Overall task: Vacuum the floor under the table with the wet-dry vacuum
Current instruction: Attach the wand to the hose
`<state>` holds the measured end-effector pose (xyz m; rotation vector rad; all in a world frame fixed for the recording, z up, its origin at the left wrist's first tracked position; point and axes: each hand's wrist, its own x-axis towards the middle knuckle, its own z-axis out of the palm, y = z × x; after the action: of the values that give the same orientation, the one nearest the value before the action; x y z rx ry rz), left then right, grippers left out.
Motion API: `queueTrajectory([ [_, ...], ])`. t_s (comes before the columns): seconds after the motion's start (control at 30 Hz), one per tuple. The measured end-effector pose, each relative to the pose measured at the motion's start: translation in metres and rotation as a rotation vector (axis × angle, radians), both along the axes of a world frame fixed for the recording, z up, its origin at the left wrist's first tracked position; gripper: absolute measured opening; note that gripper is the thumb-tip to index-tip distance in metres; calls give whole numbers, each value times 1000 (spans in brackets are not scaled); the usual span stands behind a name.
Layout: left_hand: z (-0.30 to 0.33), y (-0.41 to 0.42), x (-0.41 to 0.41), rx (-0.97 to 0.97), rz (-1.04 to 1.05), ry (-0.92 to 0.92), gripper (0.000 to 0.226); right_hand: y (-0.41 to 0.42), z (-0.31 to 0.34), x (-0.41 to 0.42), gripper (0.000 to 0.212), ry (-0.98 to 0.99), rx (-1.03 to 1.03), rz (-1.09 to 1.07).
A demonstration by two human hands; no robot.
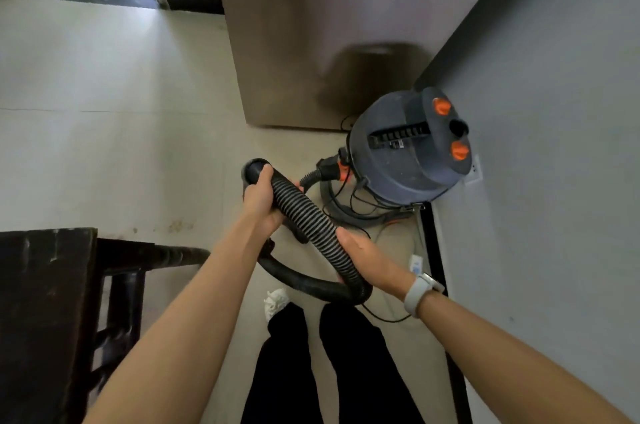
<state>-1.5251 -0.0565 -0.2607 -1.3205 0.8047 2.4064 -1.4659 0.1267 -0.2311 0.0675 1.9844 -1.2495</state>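
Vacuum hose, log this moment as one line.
left hand: grips hose near open end | right hand: holds hose lower | vacuum: beside wall | table: left

A grey round wet-dry vacuum (410, 146) with orange knobs is standing on the floor in a corner. Its black ribbed hose (311, 219) is curving in a loop, open end pointing up.
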Motion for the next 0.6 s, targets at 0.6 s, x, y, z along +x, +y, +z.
queueTrajectory([
  [0.6, 14, 64, 10, -516, -970, 486, 46, 39, -23, -156, 68, -572, -505, -654],
])
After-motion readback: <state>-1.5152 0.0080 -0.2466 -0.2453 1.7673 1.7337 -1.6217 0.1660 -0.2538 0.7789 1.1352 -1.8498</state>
